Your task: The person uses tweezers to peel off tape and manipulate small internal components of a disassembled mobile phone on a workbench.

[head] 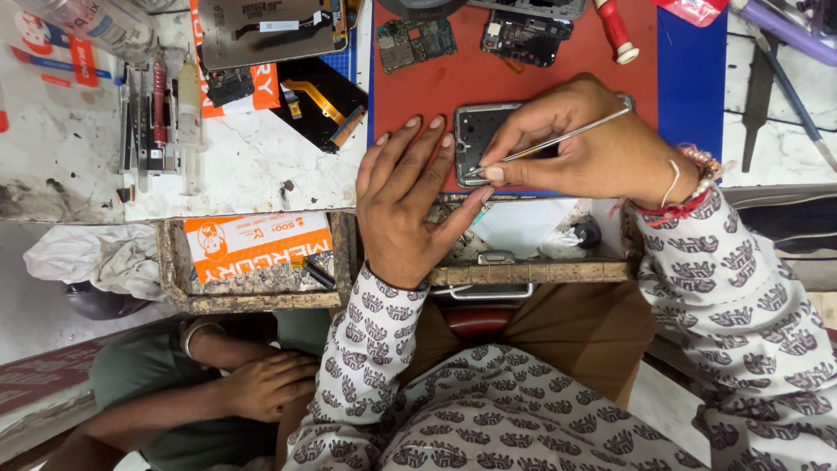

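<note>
Right hand (602, 144) fingers pinched on metal tweezers (558, 138) over opened phone (475, 131), left hand (405, 205) flat, fingers spread, steadying it, orange rectangular label (255, 244) in drawer at surface's front edge.

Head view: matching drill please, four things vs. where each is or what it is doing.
Things:
1. left hand
2. right hand
3. phone frame
4. circuit board

Places or states:
A. lies loose at the top of the red mat
B. grips thin metal tweezers
C. lies flat, fingers spread, on the frame's left edge
D. under both hands, at the mat's near edge

Pairs: 1-C, 2-B, 3-D, 4-A
</note>
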